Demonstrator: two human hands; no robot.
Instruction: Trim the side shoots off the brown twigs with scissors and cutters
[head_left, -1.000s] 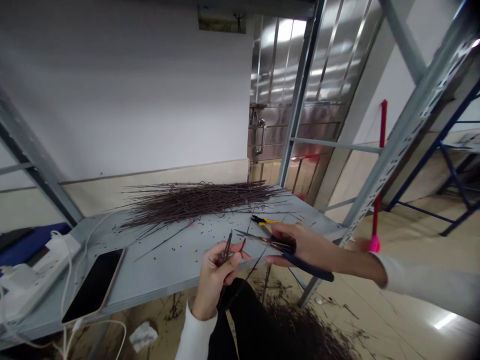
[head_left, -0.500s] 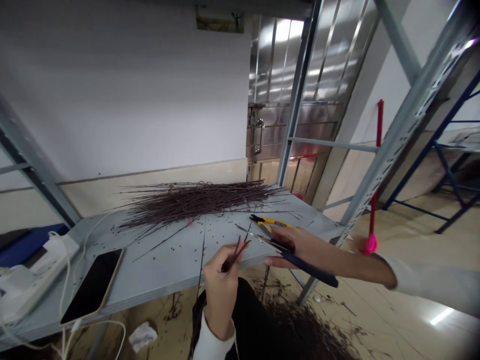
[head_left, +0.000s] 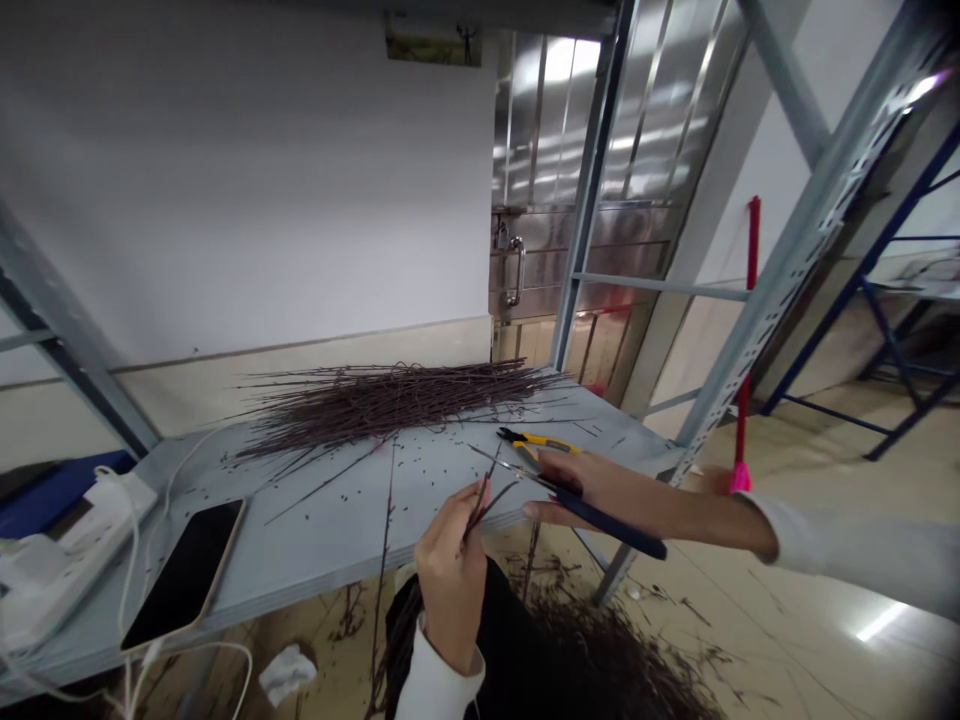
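My left hand [head_left: 454,565] is closed around a few thin dark twigs [head_left: 480,512], whose tips stick up past the thumb and fingers. In my right hand [head_left: 574,490] is a pair of scissors [head_left: 611,525] with dark handles. Their narrow metal blades point left, close to the twig tips; whether they touch cannot be made out. Just beyond the scissors, pliers [head_left: 534,445] with yellow and black grips lie on the grey shelf [head_left: 337,530]. A large heap of dark twigs [head_left: 397,400] is spread along the back of the shelf.
A phone [head_left: 187,570] and a white power strip [head_left: 82,550] with cables lie on the left. Small dark clippings dot the shelf. Below my lap, a pile of twigs [head_left: 607,660] covers the floor. A grey metal post [head_left: 787,270] rises at right.
My left hand has shifted slightly right, and the twigs in it now stand farther apart. A long twig beside that hand has swung left. The scissors stay near the twig tips.
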